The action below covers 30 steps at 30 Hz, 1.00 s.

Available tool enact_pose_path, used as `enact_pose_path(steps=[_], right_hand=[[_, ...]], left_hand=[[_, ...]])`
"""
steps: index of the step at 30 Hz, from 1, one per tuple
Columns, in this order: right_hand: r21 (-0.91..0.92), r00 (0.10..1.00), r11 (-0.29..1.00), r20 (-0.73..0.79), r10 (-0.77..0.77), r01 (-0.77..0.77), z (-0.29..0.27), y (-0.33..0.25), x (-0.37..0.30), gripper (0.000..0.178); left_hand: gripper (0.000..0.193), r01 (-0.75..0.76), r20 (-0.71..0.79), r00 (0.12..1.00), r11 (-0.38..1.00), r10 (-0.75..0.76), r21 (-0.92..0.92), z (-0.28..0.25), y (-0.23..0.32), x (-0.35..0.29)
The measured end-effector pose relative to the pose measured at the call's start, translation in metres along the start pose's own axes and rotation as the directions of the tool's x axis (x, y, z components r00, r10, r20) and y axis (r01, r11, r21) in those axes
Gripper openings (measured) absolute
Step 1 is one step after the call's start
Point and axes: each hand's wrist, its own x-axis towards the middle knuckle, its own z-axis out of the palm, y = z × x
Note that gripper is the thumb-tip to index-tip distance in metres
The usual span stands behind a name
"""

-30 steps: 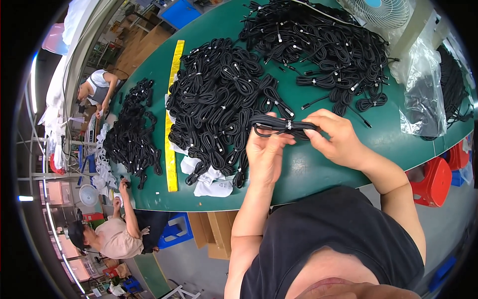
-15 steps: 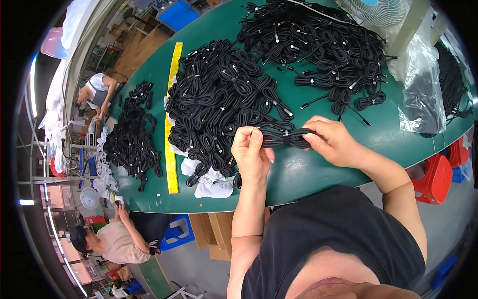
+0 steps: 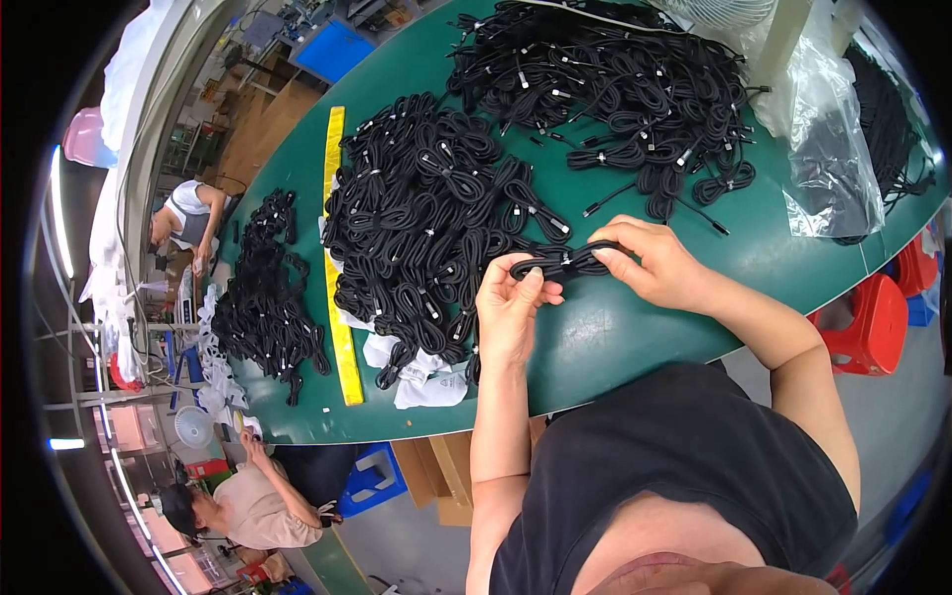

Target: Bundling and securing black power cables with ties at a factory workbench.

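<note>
A coiled black cable bundle is stretched between both hands just above the green table. My left hand pinches its left end. My right hand grips its right end. Directly behind the hands lies a big heap of coiled black cables. A second heap of looser black cables covers the far side of the table.
A yellow ruler strip runs along the left of the heap, with white wrappers by the near edge. A smaller cable pile lies far left. Clear plastic bags sit at right. Red stools stand below. Two other people work at left.
My left hand has slid left and down along the bundle, and the coil now lies flatter and stretched between both hands, slightly nearer the table edge.
</note>
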Motion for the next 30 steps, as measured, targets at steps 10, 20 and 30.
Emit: enact_pose_path(steps=[10,20,30], right_hand=[[0.508,0.843,0.677,0.248,0.478,-0.533,0.007,0.014,-0.005,0.025],[0.577,0.933,0.739,0.138,0.331,-0.348,-0.006,0.009,-0.006,0.021],[0.089,0.997,0.994,-0.046,-0.06,0.064,-0.016,-0.018,-0.008,0.02]], left_hand=[[0.018,-0.096,0.075,0.994,0.98,0.084,0.172,-0.006,-0.005,-0.004],[0.03,-0.096,0.123,0.989,0.992,0.086,0.08,-0.002,0.002,-0.008],[0.036,-0.182,0.099,0.98,0.979,0.172,0.097,0.027,0.021,-0.022]])
